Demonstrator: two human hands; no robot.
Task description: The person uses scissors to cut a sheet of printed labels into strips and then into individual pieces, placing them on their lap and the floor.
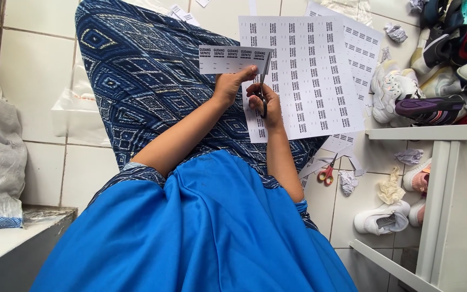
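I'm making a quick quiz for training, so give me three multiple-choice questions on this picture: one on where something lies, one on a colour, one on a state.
1. Where do the spare red-handled scissors lie?
A on the floor tiles
B on the white shelf
C on the lap

2. What colour is the cloth nearest the camera?
A green
B plain blue
C white

3. The strip of labels in the left hand is
A crumpled
B flat
C rolled up

Answers: 1 A, they rest on tiles by paper scraps. 2 B, bright blue fabric. 3 B, held out flat beside the right hand with scissors.
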